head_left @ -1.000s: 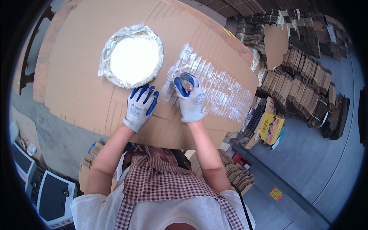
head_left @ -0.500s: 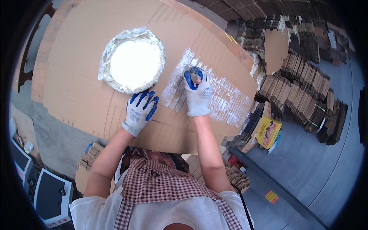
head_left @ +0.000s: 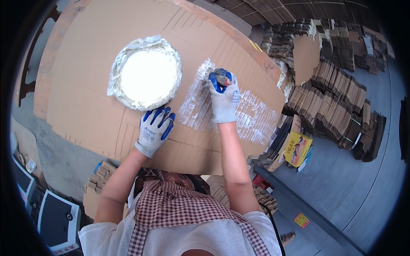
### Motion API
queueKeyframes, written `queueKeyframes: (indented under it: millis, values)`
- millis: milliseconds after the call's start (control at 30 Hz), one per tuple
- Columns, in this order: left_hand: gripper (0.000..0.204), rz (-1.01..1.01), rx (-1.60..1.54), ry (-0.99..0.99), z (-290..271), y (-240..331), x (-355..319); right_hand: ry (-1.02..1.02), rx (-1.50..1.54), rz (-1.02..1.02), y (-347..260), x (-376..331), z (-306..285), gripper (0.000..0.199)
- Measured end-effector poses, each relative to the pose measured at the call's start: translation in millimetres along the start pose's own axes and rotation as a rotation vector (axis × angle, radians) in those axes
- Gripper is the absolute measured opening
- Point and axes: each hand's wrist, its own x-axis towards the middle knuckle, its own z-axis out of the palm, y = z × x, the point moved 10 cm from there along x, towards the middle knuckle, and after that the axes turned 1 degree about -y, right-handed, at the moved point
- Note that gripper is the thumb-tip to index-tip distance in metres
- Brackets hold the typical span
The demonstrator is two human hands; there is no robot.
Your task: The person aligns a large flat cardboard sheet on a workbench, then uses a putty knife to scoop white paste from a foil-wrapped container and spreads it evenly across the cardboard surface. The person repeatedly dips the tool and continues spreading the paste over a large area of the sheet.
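So I'm standing here watching this, and I'd call it partway along. A patch of narrow strips (head_left: 254, 121) on the cardboard sheet (head_left: 85, 85) has white smeared over plenty of it, heaviest toward the right and along the left edge. Brown shows through in streaks between, and the far ends look pretty bare, so my guess is there's coverage left to do.

The grey tool (head_left: 221, 79) is over the upper part of that patch, in the right hand (head_left: 224, 98), gloved fingers curled round and pinching it. Its reddish end leans toward the person's right and a bit back at them. From what shows, the long axis runs slantwise, far left to near right, but the glove hides the business end, so I can't tell its full line.

Left hand (head_left: 153, 128) is palm down, fingers slightly spread, nothing in it that I can see. Fingertips are right by the near rim of the plastic-lined basin (head_left: 117, 83) of white stuff; can't tell if they're touching.
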Motion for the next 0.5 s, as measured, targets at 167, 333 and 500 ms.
queueKeyframes:
  millis: [167, 333, 500]
  values:
    - [0.032, -0.003, -0.014, 0.0, -0.9, 0.0, 1.2, 0.058, 0.07, -0.024, -10.6, 10.8, -4.8, 0.032]
    - [0.031, -0.003, -0.007, -0.021, 0.2, -0.7, 0.6, 0.061, -0.006, -0.02, -5.7, 27.0, -9.2, 0.036]
    - [0.03, -0.006, -0.013, -0.003, 0.5, -1.2, 0.1, 0.035, -0.039, -0.016, -5.9, 34.7, -6.7, 0.034]
